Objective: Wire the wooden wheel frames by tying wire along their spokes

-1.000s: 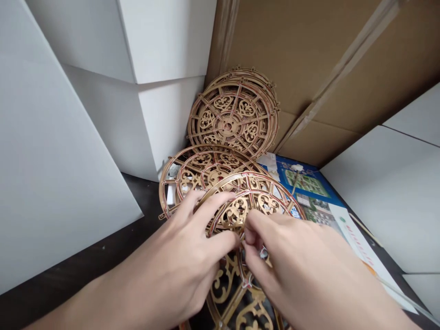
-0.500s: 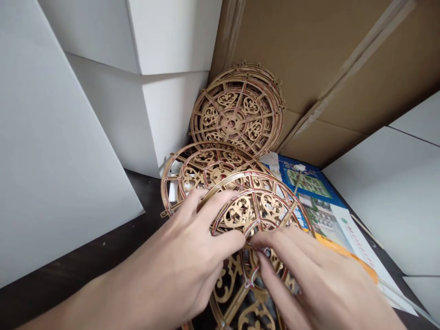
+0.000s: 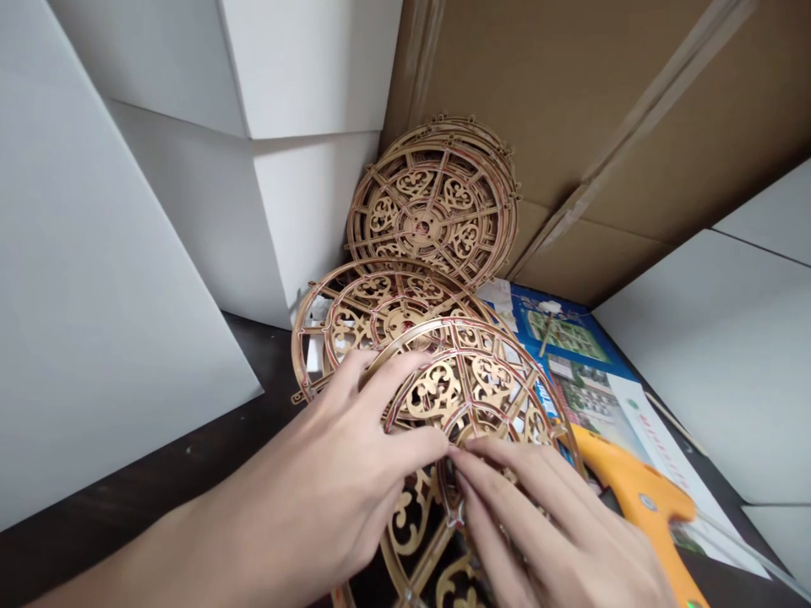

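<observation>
While the left hand [image 3: 329, 498] pins the nearest wooden fretwork wheel [image 3: 469, 397] with its fingers spread over the rim and thumb pressed near the hub, the right hand [image 3: 557, 540] has its fingertips pinched in a narrow grip on something tiny at the wheel's centre, too small to make out. That wheel sits low in the middle of the dark desk [image 3: 209, 473], overlapping a second wheel [image 3: 361, 317] just behind it, with a stack of wheels [image 3: 437, 207] propped against the cardboard [image 3: 570, 110] at the far side. An orange tool [image 3: 639, 498] lies near right on a printed sheet [image 3: 589, 371], white boxes [image 3: 114, 279] on the left.
</observation>
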Motion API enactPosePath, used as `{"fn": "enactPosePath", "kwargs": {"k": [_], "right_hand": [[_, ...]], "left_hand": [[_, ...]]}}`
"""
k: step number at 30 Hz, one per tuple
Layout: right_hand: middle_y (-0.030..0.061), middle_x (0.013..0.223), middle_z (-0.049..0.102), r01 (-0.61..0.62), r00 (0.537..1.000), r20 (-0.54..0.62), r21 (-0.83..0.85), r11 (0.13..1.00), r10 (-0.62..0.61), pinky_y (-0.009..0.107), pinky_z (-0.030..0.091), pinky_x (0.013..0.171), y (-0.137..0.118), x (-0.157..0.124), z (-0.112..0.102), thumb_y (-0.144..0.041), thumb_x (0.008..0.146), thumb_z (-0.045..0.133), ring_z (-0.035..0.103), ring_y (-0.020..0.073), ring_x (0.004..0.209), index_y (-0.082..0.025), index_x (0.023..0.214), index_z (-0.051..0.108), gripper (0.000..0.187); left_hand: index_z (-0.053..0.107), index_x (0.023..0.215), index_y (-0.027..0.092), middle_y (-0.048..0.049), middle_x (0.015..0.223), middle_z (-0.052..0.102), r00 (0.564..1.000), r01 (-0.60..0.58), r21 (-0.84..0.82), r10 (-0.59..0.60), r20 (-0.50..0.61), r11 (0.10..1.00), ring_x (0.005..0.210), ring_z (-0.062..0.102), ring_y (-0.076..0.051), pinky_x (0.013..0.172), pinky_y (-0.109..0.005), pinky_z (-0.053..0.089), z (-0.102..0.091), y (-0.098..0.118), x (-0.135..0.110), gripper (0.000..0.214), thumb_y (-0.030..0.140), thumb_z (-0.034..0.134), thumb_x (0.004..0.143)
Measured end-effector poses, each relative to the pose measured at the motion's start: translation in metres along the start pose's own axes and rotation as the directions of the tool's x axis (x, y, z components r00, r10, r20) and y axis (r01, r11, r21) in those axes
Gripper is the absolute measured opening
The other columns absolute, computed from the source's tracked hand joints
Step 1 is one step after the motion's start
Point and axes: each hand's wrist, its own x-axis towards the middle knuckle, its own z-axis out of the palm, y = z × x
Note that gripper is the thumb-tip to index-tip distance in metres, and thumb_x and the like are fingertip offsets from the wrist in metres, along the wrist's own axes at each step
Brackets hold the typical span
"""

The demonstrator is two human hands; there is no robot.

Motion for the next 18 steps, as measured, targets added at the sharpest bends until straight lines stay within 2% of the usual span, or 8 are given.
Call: {"fn": "enactPosePath", "kwargs": {"k": [4, 9, 11, 14, 18], "right_hand": [[0.0043, 0.106, 0.072, -0.026, 0.999, 0.019, -0.013, 1.000, 0.026, 0.026, 0.055, 0.069, -0.002, 0.000, 0.002, -0.016, 0.094, 0.049, 0.069, 0.0173, 0.089, -0.017, 0.104, 0.074, 0.026], [0.0025, 0.104, 0.072, -0.046, 0.998, 0.034, 0.041, 0.998, 0.045, 0.022, 0.055, 0.078, 0.005, -0.001, -0.005, -0.021, 0.095, 0.049, 0.070, 0.0139, 0.092, -0.017, 0.106, 0.069, 0.023], [0.0031, 0.098, 0.073, -0.053, 0.999, 0.001, 0.041, 0.998, 0.053, 0.019, 0.054, 0.080, 0.007, -0.001, -0.009, -0.020, 0.095, 0.048, 0.070, 0.0115, 0.090, -0.015, 0.104, 0.066, 0.020], [0.0026, 0.089, 0.072, -0.065, 0.998, -0.017, 0.046, 0.997, 0.066, 0.018, 0.054, 0.075, 0.007, -0.001, -0.011, -0.018, 0.095, 0.047, 0.071, 0.0104, 0.081, -0.017, 0.100, 0.063, 0.017], [0.0020, 0.084, 0.069, -0.090, 0.995, 0.040, 0.074, 0.993, 0.087, 0.020, 0.056, 0.069, 0.005, -0.006, -0.006, -0.022, 0.095, 0.048, 0.068, 0.0119, 0.074, -0.018, 0.100, 0.065, 0.017]], "left_hand": [[0.067, 0.105, 0.026, -0.0063, 0.149, 0.034, 1.000, 0.004, 0.007, -0.004, -0.001, 1.000, 0.135, 0.032, -0.032, 0.109, -0.062, 0.039, 0.001, -0.001, 0.000, 0.037, 0.006, 0.039, 0.091], [0.066, 0.108, 0.027, -0.0055, 0.149, 0.034, 1.000, -0.006, -0.012, 0.006, -0.012, 1.000, 0.134, 0.034, -0.032, 0.109, -0.064, 0.039, 0.000, -0.001, -0.001, 0.041, 0.003, 0.039, 0.088], [0.065, 0.109, 0.027, -0.0044, 0.150, 0.032, 1.000, -0.006, -0.021, 0.006, -0.016, 1.000, 0.133, 0.035, -0.032, 0.108, -0.063, 0.040, 0.000, 0.000, -0.001, 0.043, 0.001, 0.039, 0.087], [0.066, 0.107, 0.028, -0.0039, 0.150, 0.032, 1.000, -0.012, -0.021, 0.012, -0.019, 1.000, 0.133, 0.035, -0.032, 0.108, -0.063, 0.041, 0.001, 0.000, 0.000, 0.044, -0.001, 0.040, 0.085], [0.066, 0.102, 0.025, -0.0065, 0.149, 0.033, 1.000, -0.027, 0.000, 0.027, -0.013, 1.000, 0.135, 0.034, -0.035, 0.108, -0.066, 0.038, 0.003, -0.001, 0.001, 0.042, -0.003, 0.043, 0.082]]}}
